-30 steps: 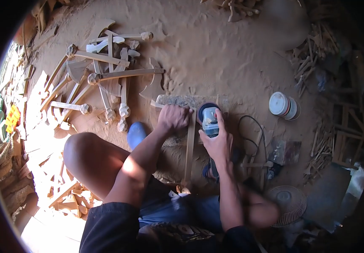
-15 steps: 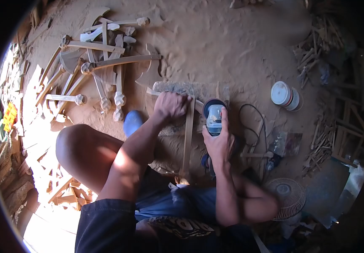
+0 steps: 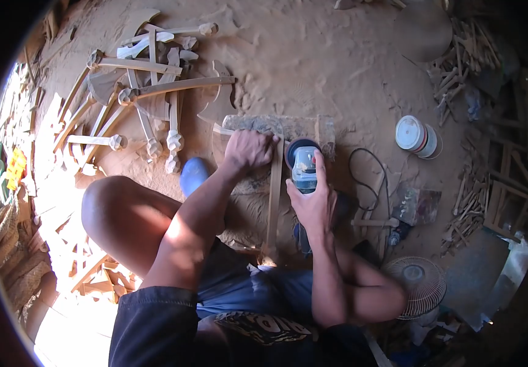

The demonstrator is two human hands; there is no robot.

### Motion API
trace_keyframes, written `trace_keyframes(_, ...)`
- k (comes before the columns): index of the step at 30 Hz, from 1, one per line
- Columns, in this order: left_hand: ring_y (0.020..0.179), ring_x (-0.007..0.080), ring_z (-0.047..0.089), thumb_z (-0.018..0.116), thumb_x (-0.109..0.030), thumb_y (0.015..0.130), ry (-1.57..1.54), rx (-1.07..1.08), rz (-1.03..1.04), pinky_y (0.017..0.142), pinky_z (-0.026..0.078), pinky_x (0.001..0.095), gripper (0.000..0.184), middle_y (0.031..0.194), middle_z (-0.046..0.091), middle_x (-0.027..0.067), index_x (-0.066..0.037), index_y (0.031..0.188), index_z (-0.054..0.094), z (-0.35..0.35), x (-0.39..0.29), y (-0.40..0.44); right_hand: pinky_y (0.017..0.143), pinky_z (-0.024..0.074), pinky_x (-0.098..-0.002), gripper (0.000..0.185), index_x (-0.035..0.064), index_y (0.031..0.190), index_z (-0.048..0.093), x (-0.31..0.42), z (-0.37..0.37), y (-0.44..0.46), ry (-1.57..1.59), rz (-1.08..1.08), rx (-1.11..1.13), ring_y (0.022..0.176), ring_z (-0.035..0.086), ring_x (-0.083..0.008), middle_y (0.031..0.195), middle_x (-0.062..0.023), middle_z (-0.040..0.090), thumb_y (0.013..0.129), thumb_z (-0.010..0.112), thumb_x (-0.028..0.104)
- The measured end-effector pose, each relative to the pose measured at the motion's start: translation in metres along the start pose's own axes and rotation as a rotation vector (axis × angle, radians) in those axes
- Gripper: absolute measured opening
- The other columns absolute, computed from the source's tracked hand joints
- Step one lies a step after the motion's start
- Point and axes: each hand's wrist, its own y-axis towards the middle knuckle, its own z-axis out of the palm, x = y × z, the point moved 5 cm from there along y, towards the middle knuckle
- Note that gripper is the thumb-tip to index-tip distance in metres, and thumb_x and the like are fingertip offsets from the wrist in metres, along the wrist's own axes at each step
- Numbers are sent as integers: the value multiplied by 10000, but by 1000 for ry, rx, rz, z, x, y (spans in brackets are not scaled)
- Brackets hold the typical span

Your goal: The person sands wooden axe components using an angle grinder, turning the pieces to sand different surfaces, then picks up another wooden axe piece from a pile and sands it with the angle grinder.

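Observation:
My left hand [image 3: 250, 148] is closed in a fist over a pale wooden piece [image 3: 221, 129], whose end shows left of the knuckles; most of it is hidden. Beneath lies a worn, dusty block [image 3: 319, 125]. A long flat wooden strip [image 3: 274, 202] runs from beside my left fist down toward my lap. My right hand [image 3: 314, 205] is wrapped round an angle grinder [image 3: 305, 168], index finger stretched along its body. The grinder's round disc [image 3: 291, 150] sits just right of the strip's upper end; whether it touches wood I cannot tell.
Carved wooden pieces with knobbed ends [image 3: 148, 92] lie piled at upper left. At right are a white-lidded bucket [image 3: 409, 133], a dark cord [image 3: 351, 165], a fan [image 3: 414, 284] and stacked sticks [image 3: 472, 55]. A blue rounded thing [image 3: 194, 176] is near my left forearm.
The grinder in my right hand has shifted slightly left, bringing its disc closer to the strip and my left fist. My left hand stays nearly in place.

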Motion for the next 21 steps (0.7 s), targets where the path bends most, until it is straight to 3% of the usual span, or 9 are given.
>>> trace_keyframes(3, 733, 384, 745, 431, -439, 1102, 0, 11, -5, 680, 559, 505, 495, 756, 743, 199, -114, 914, 752, -1, -1, 0, 791, 578, -579, 923, 272, 1631, 402, 4, 0, 4, -11, -41, -6, 899, 725, -511, 1023, -293, 755, 824, 849, 318)
trace_keyframes(6, 784, 412, 735, 437, -441, 1097, -23, 80, -20, 727, 547, 527, 466, 790, 741, 223, -91, 976, 720, -1, 0, 2, 884, 587, -546, 912, 224, 1623, 421, 9, -3, 7, 6, 38, 61, 1037, 715, -508, 1165, -316, 731, 825, 861, 273)
trace_keyframes(12, 775, 419, 732, 429, -431, 1098, -24, 86, -24, 722, 547, 536, 471, 781, 737, 228, -84, 962, 718, 0, 0, 2, 864, 579, -554, 909, 236, 1625, 418, 22, -4, 19, -94, 148, 129, 1006, 714, -513, 1124, -317, 735, 828, 854, 275)
trace_keyframes(21, 754, 427, 727, 437, -446, 1095, -32, 61, -21, 719, 554, 541, 477, 771, 734, 227, -91, 959, 727, -1, 0, 2, 870, 569, -559, 899, 229, 1621, 424, 21, 1, 37, -65, 80, 20, 1001, 711, -514, 1108, -314, 738, 831, 848, 276)
